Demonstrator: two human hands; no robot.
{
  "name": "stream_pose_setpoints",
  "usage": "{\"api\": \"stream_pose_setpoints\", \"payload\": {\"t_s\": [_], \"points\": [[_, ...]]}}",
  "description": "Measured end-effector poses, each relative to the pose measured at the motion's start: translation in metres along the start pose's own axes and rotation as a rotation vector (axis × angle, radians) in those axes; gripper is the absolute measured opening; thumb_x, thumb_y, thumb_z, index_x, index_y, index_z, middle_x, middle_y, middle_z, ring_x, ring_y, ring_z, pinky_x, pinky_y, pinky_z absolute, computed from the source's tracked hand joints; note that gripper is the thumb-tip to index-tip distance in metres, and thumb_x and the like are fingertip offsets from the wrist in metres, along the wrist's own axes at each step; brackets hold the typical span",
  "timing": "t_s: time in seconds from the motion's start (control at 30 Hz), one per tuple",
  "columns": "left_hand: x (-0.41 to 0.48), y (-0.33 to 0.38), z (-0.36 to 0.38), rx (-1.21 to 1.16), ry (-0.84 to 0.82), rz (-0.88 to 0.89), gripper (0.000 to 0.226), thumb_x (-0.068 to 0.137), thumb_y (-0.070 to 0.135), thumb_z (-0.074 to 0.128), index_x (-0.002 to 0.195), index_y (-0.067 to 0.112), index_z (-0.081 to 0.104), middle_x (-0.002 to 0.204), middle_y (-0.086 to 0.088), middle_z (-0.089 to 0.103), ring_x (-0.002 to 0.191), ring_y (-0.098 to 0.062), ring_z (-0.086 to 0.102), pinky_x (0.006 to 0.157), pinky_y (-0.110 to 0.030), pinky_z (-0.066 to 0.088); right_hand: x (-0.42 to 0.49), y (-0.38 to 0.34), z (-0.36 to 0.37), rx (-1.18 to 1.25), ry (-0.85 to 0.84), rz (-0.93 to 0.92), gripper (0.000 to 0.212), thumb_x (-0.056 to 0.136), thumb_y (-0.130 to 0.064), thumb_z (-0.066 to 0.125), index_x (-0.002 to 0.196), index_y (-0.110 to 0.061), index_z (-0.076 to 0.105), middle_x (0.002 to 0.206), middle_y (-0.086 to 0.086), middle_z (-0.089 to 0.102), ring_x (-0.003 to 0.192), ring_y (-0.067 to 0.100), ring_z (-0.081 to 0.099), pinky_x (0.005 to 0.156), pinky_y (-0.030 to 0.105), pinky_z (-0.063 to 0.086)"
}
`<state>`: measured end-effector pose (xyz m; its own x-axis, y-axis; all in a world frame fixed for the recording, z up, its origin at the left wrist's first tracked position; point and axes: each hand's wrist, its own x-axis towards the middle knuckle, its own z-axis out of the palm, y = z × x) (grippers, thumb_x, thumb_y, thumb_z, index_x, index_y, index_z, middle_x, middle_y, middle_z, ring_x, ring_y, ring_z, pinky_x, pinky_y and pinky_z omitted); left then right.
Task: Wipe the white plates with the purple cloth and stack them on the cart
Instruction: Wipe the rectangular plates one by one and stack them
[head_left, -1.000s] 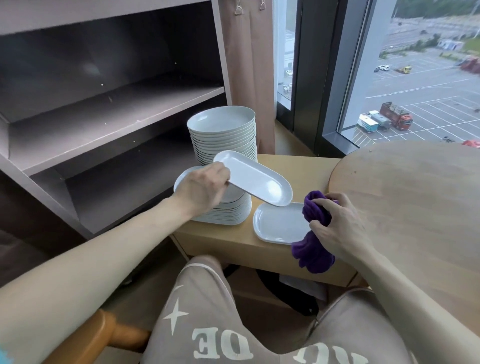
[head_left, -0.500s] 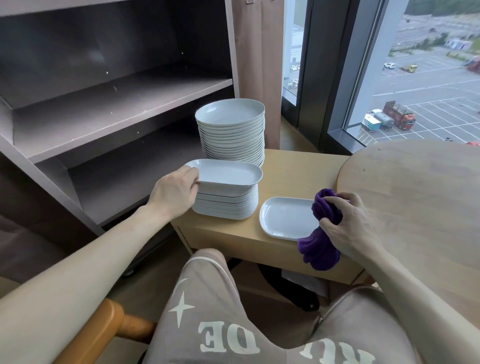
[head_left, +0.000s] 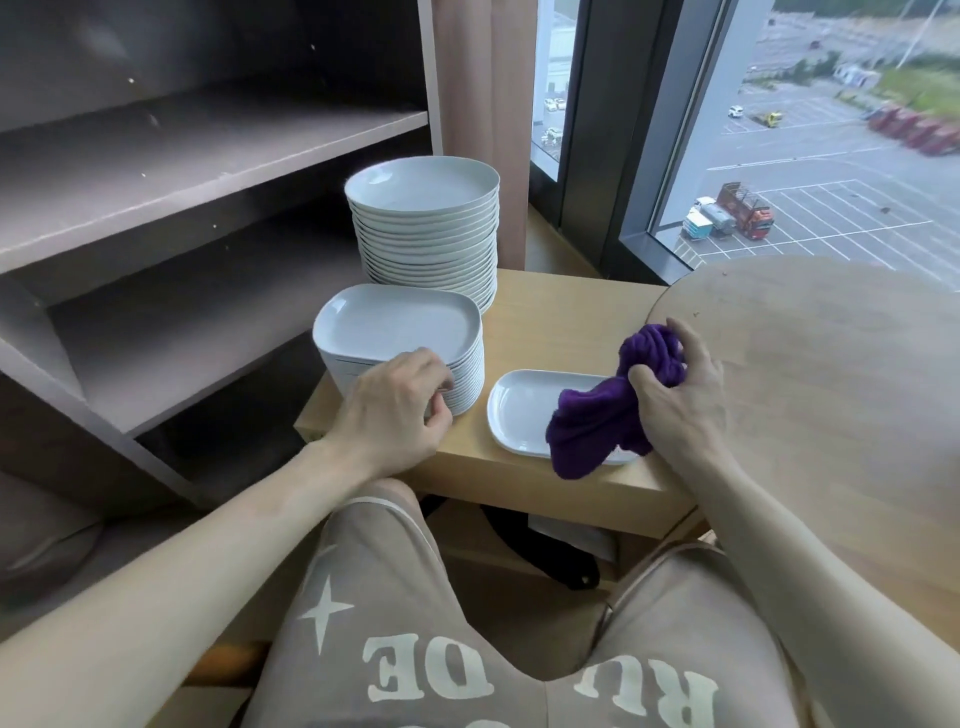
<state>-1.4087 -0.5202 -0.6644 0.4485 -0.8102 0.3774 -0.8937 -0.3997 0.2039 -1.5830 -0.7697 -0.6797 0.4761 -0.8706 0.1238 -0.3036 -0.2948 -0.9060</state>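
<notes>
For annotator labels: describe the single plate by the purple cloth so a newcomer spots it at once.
Find the low wooden cart beside the round table. At its near right edge lies one white oblong plate, partly under the purple cloth that the right hand grips. Unlike the oblong stack and round stack to its left, it lies alone on the wood.

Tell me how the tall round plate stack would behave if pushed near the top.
The round stack is tall, so a high push would probably tip or shear it. Many plates deep, it is likely heavy. Glossy rims suggest plates could slide on each other.
</notes>
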Motion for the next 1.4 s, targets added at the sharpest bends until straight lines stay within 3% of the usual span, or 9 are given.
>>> {"api": "stream_pose_setpoints", "payload": {"t_s": [0.13, 0.23, 0.4, 0.57, 0.8, 1.0, 1.17, 1.27, 1.4], "points": [[0.015, 0.015, 0.014, -0.146, -0.28, -0.173, 0.016, 0.092, 0.025, 0.054, 0.103, 0.024, 0.065, 0.102, 0.013, 0.063, 0.095, -0.016, 0.062, 0.079, -0.036, 0.053, 0.007, -0.014, 0.024, 0.168, 0.12, 0.007, 0.072, 0.089, -0.023, 0.062, 0.154, -0.043, 0.038, 0.132, -0.004, 0.041, 0.106, 0.004, 0.056, 0.081, 0.013, 0.046], [0.015, 0.023, 0.033, -0.212, -0.402, -0.28, 0.023, 0.091, 0.028, 0.051, 0.111, 0.027, 0.061, 0.109, 0.01, 0.063, 0.101, -0.018, 0.061, 0.086, -0.037, 0.052, -0.001, -0.009, 0.042, 0.143, 0.131, -0.139, 0.078, 0.088, -0.021, 0.064, 0.154, -0.044, 0.031, 0.136, -0.006, 0.03, 0.113, -0.006, 0.047, 0.088, 0.001, 0.039], [-0.014, 0.019, 0.073, -0.209, -0.452, -0.259, 0.039, 0.09, 0.027, 0.051, 0.129, 0.028, 0.052, 0.129, 0.01, 0.051, 0.104, -0.023, 0.061, 0.08, -0.035, 0.048, -0.017, 0.044, 0.039, -0.72, -0.357, -0.506, 0.069, 0.087, -0.042, 0.067, 0.151, -0.038, 0.04, 0.143, 0.001, 0.034, 0.132, 0.031, 0.037, 0.111, 0.051, 0.037], [0.008, 0.014, 0.089, -0.371, -0.433, -0.287, 0.064, 0.091, 0.04, 0.062, 0.148, 0.03, 0.035, 0.151, 0.011, 0.039, 0.127, -0.016, 0.053, 0.095, -0.03, 0.04, 0.001, 0.028, 0.04, -0.898, -0.561, -0.547, 0.063, 0.081, -0.074, 0.051, 0.136, -0.042, 0.047, 0.152, -0.001, 0.027, 0.144, 0.03, 0.021, 0.118, 0.067, 0.013], [0.027, 0.005, 0.109, -0.497, -0.614, -0.279, 0.126, 0.068, 0.064, 0.083, 0.163, 0.028, 0.009, 0.168, 0.015, 0.011, 0.153, -0.005, 0.011, 0.118, -0.022, 0.013, 0.007, 0.023, 0.06, -1.043, -0.726, -0.495, 0.081, 0.075, -0.065, 0.059, 0.147, -0.043, 0.03, 0.152, -0.004, 0.031, 0.135, 0.032, 0.033, 0.107, 0.057, 0.031], [0.028, 0.002, 0.118, -0.604, -0.627, -0.299, 0.13, 0.067, 0.055, 0.089, 0.163, 0.028, 0.005, 0.168, 0.015, 0.008, 0.153, -0.005, 0.008, 0.122, -0.026, 0.012, -0.006, 0.034, 0.085, -0.921, -0.349, -0.347, 0.063, 0.077, -0.057, 0.062, 0.135, -0.037, 0.047, 0.137, -0.002, 0.045, 0.121, 0.03, 0.042, 0.104, 0.05, 0.035], [0.027, 0.007, 0.115, -0.745, -0.502, -0.291, 0.124, 0.053, 0.038, 0.099, 0.155, 0.033, 0.03, 0.152, 0.013, 0.044, 0.139, -0.008, 0.039, 0.113, -0.024, 0.036, -0.011, 0.021, 0.127, -0.804, -0.109, -0.096, 0.058, 0.08, -0.054, 0.066, 0.129, -0.03, 0.048, 0.131, 0.004, 0.05, 0.12, 0.033, 0.047, 0.104, 0.049, 0.034], [0.025, 0.01, 0.117, -0.807, -0.409, -0.313, 0.1, 0.042, 0.032, 0.1, 0.128, 0.038, 0.05, 0.115, 0.016, 0.064, 0.107, -0.006, 0.06, 0.09, -0.032, 0.054, -0.013, 0.018, 0.134, -0.809, -0.171, -0.175, 0.047, 0.081, -0.055, 0.062, 0.12, -0.031, 0.05, 0.123, 0.003, 0.051, 0.114, 0.032, 0.048, 0.102, 0.049, 0.033], [0.021, 0.013, 0.123, -0.861, -0.368, -0.375, 0.083, 0.04, 0.037, 0.097, 0.11, 0.042, 0.052, 0.102, 0.016, 0.067, 0.094, -0.006, 0.063, 0.08, -0.034, 0.057, -0.011, 0.017, 0.124, -0.804, -0.356, -0.275, 0.037, 0.082, -0.052, 0.06, 0.113, -0.033, 0.052, 0.117, -0.002, 0.05, 0.11, 0.027, 0.046, 0.101, 0.048, 0.034]]}}
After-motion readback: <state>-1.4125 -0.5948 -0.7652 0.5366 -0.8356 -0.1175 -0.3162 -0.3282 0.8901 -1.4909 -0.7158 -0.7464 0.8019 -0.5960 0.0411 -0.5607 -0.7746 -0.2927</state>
